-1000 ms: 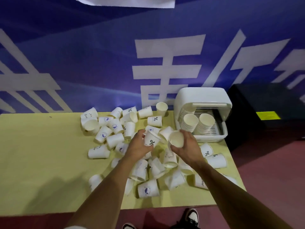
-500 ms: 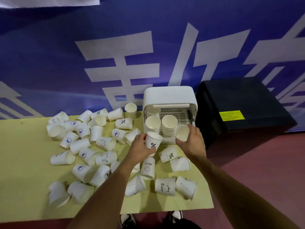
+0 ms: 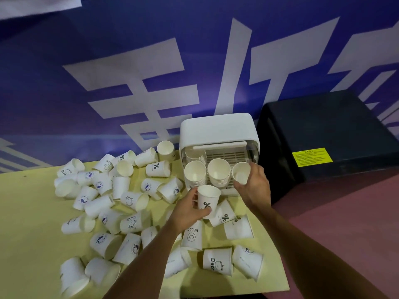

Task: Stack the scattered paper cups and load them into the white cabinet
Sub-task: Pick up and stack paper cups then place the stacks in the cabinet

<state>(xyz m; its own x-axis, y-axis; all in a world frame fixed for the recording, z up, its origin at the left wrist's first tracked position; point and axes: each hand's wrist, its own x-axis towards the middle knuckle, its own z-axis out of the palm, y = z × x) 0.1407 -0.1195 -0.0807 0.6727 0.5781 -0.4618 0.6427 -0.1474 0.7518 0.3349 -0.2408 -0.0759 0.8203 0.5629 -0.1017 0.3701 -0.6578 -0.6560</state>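
The white cabinet (image 3: 218, 130) stands open at the back right of the yellow table (image 3: 32, 212). Two stacks of paper cups (image 3: 195, 172) lean side by side on its rack. My right hand (image 3: 254, 186) grips a white paper cup (image 3: 240, 174) at the rack's right side, next to the second stack. My left hand (image 3: 187, 210) holds an upright cup with a percent mark (image 3: 208, 200) just in front of the cabinet. Several loose cups (image 3: 129, 199) lie scattered on the table to the left and in front.
A black box (image 3: 323, 137) with a yellow label (image 3: 312, 156) stands right of the cabinet, beyond the table's right edge. A blue banner wall rises directly behind the table. Reddish floor lies to the right. The table's left part is bare.
My right hand has carried its cup from the table's middle up to the right side of the cabinet rack. My left hand followed with the percent cup. The view shifted right.
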